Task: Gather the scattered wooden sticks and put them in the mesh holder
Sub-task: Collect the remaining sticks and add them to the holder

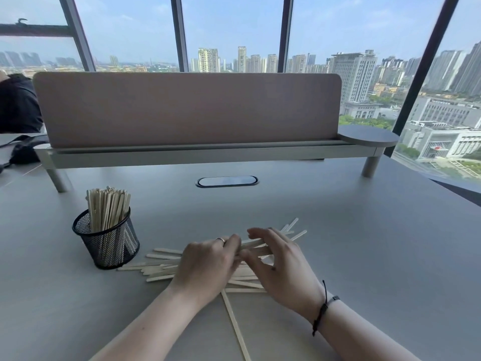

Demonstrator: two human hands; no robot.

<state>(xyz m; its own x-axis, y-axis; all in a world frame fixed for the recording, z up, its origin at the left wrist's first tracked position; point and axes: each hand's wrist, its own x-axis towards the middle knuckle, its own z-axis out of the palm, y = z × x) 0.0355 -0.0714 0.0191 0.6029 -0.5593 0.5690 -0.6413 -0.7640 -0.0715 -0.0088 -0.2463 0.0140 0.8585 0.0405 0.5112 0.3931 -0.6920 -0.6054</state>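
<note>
Your left hand (208,267) and right hand (281,267) both curl round a bundle of wooden sticks (253,244) (others lie loose beneath) beside the part-filled mesh holder (109,243).

grey table (364,243) carries mesh holder (109,246), scattered sticks (161,267), raised divider shelf (208,152).

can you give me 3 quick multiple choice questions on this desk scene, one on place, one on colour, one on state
1. Where does the mesh holder stand, relative to the hands?
A. To their left
B. To their right
C. Behind the divider

2. What colour is the mesh holder?
A. White
B. Black
C. Red

3. What is the state of the holder?
A. Empty
B. Tipped over
C. Upright, with sticks in it

Answers:
1 A: it is left of the left hand and right hand.
2 B: its mesh is black.
3 C: upright sticks rise above its rim, while loose sticks lie on the table.
</note>
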